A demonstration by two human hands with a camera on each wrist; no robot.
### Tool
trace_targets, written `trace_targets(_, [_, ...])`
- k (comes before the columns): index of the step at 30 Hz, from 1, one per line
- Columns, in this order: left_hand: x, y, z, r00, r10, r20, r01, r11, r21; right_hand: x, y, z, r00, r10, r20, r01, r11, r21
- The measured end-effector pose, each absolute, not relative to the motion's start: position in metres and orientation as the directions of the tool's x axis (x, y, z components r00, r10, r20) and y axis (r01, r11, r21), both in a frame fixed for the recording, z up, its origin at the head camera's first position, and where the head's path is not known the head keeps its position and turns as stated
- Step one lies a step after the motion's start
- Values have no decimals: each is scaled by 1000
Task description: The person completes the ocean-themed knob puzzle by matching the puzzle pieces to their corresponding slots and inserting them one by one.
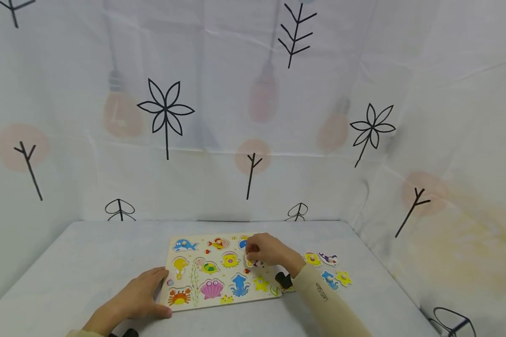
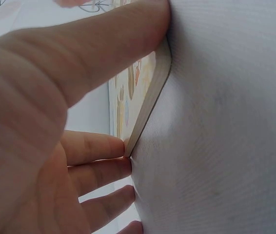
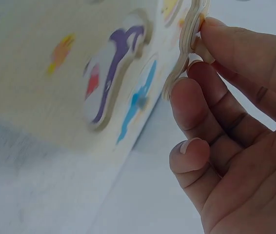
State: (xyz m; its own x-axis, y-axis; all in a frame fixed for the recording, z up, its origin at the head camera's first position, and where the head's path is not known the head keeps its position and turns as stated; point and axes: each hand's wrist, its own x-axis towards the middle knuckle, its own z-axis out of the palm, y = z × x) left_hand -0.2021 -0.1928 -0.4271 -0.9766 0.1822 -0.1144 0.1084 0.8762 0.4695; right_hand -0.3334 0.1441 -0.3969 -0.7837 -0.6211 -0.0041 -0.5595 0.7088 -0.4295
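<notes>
A wooden sea-animal puzzle board (image 1: 183, 304) lies on the table, several of its shapes showing small knobs. My left hand (image 1: 137, 292) rests at the board's left edge. Its thumb (image 2: 104, 46) lies along the near corner and its straight fingers (image 2: 96, 147) touch the side. Over the board's right part, my right hand (image 1: 267, 250) pinches a wooden puzzle piece (image 3: 189, 44) by its knob, between thumb and fingers. The piece is edge-on in the right wrist view, so its picture is hidden. A purple-and-white whale shape (image 3: 113, 73) shows on the board near that hand.
Loose pieces lie right of the board: a yellow octopus (image 1: 312, 259), a purple dolphin-like piece (image 1: 329, 259), a blue squid (image 1: 330, 280) and a yellow star (image 1: 343, 278). My right forearm (image 1: 329, 299) partly covers another piece. A patterned white cloth (image 1: 219, 187) hangs behind the table.
</notes>
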Motion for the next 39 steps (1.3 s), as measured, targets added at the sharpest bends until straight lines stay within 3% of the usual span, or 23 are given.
trace_targets(8, [-204,-193,-430,-977,178,-117,102,872,479,-331,112,-396,-760,-649,-25,-581,698,-419])
trace_targets(24, [-205,-194,-430,-975,189,-119,112,875,471,-326,56,-394,-648,-762,-6,-721,617,-315])
trace_targets(39, [-204,-195,-429,-974,201,-104,127,867,482,-322,7,-391,-616,-787,-39,-753,603,-262])
